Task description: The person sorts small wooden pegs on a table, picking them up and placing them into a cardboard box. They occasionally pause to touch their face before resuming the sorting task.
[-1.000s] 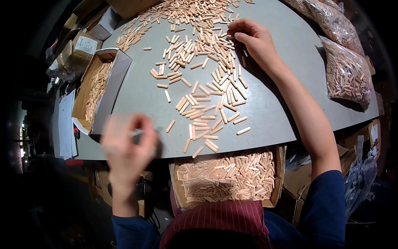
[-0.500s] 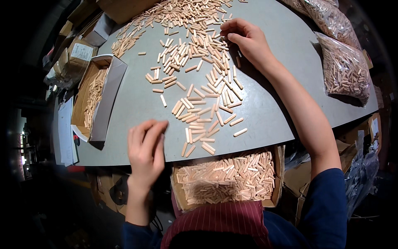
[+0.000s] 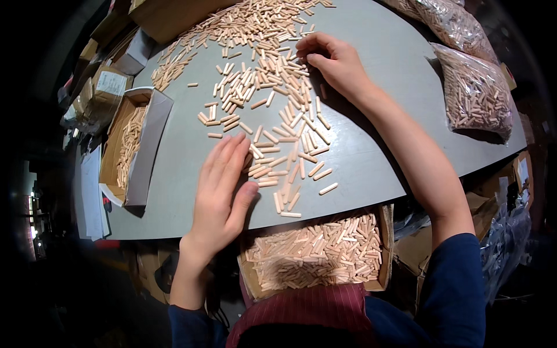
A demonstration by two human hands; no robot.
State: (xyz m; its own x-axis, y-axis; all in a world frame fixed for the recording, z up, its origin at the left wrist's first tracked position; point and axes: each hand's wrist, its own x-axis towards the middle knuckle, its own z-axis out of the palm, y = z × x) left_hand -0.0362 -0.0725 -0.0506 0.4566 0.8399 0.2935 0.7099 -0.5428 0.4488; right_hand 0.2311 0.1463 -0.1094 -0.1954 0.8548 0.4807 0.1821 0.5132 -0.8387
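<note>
Many short wooden dowels (image 3: 237,87) lie loose on a grey table (image 3: 180,174), in a band running from the far pile to the near edge. My left hand (image 3: 220,188) is open, its fingers stretched out flat beside the left side of the near dowels. Farther off, my right hand (image 3: 339,66) rests on its side along the right of the band. Its fingers are bent, with a gap between thumb and forefinger, and no dowel shows in it. Below the near edge, a cardboard box (image 3: 387,246) full of dowels sits against my maroon striped apron (image 3: 301,310).
A narrow open carton (image 3: 152,145) with dowels stands on the left, next to white paper (image 3: 91,194). Clear plastic bags of dowels (image 3: 476,93) lie at the right. A large cardboard box (image 3: 168,14) borders the far pile. Crumpled plastic film (image 3: 502,249) hangs lower right.
My left hand has moved forward and right, its fingers straightening beside the dowels. Some near dowels have shifted at the table's edge. My right hand keeps its place beside the band.
</note>
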